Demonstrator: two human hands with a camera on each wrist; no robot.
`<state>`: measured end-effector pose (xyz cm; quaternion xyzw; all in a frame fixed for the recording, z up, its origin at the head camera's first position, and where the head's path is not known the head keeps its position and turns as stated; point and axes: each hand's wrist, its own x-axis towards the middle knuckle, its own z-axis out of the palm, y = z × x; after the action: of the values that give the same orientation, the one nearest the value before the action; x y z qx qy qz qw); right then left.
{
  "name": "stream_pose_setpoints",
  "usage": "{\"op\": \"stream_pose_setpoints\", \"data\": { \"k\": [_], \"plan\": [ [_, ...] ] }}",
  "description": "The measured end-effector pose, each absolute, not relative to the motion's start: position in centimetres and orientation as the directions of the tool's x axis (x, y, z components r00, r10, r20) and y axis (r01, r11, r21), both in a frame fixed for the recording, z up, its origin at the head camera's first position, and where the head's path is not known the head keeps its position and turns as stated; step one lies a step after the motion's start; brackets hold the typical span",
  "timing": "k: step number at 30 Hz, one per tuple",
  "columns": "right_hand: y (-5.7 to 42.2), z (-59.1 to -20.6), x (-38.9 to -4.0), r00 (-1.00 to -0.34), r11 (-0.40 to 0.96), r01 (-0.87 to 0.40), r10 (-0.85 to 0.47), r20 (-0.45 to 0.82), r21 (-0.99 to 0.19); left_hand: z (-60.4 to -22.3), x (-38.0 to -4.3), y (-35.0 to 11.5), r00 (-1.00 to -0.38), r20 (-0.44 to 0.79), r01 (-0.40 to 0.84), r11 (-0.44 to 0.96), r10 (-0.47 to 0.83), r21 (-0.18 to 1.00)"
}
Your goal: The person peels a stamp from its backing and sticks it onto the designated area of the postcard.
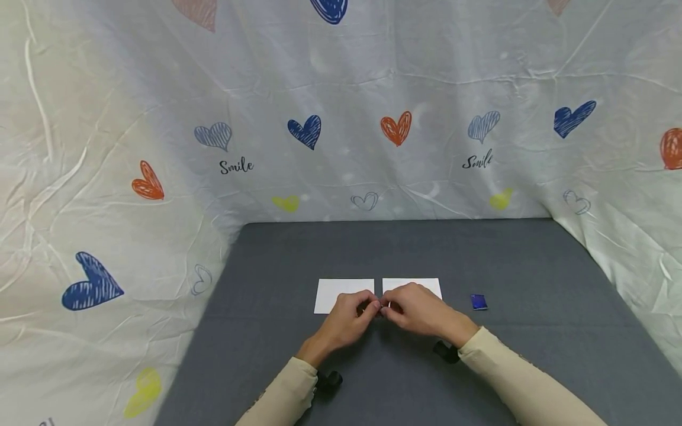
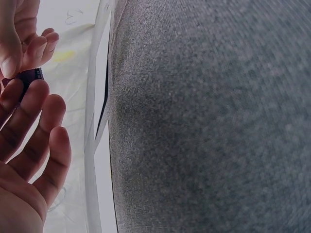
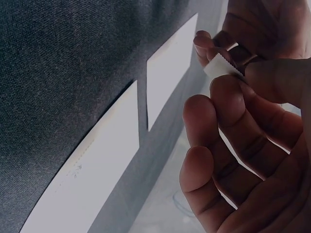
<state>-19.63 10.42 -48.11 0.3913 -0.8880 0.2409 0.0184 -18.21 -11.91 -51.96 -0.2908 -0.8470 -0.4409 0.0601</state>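
Fingertips of both hands meet in the middle of the table, around a small sachet [image 2: 35,75] with a zigzag edge. My left hand [image 1: 346,319] pinches it from one side, and my right hand [image 1: 418,307] pinches it from the other. One face of the sachet looks dark purple in the left wrist view; a pale face with the toothed edge appears in the right wrist view. Fingers cover most of it. Just beyond the hands lie two white cards [image 1: 341,290], side by side with a narrow gap. The right hand partly hides the right card [image 1: 428,287].
Right of the hands, a small blue packet [image 1: 479,302] lies flat on the grey cloth-covered table [image 1: 298,254]. A white curtain [image 1: 346,89] printed with hearts hangs behind the table and along its sides. Each wrist wears a small black device [image 1: 329,381].
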Motion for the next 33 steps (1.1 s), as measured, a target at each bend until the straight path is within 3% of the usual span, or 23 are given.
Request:
{"op": "stream_pose_setpoints", "data": {
  "k": [11, 25, 33],
  "plan": [
    [10.63, -48.21, -19.72, -0.697, 0.586, -0.706, -0.676, 0.24, -0.399, -51.99, -18.23, -12.03, -0.864, 0.345, 0.485, 0.428, 0.365, 0.762],
    [10.57, -48.23, -19.54, -0.697, 0.585, -0.707, -0.671, 0.253, -0.399, -52.01, -18.4, -12.1, -0.872, 0.36, 0.484, 0.472, 0.332, 0.737],
    [10.68, -48.15, -19.72, -0.735, 0.628, -0.671, -0.631, 0.248, -0.394, -51.82, -18.3, -12.18, -0.877, 0.357, 0.476, 0.475, 0.323, 0.74]
  ]
}}
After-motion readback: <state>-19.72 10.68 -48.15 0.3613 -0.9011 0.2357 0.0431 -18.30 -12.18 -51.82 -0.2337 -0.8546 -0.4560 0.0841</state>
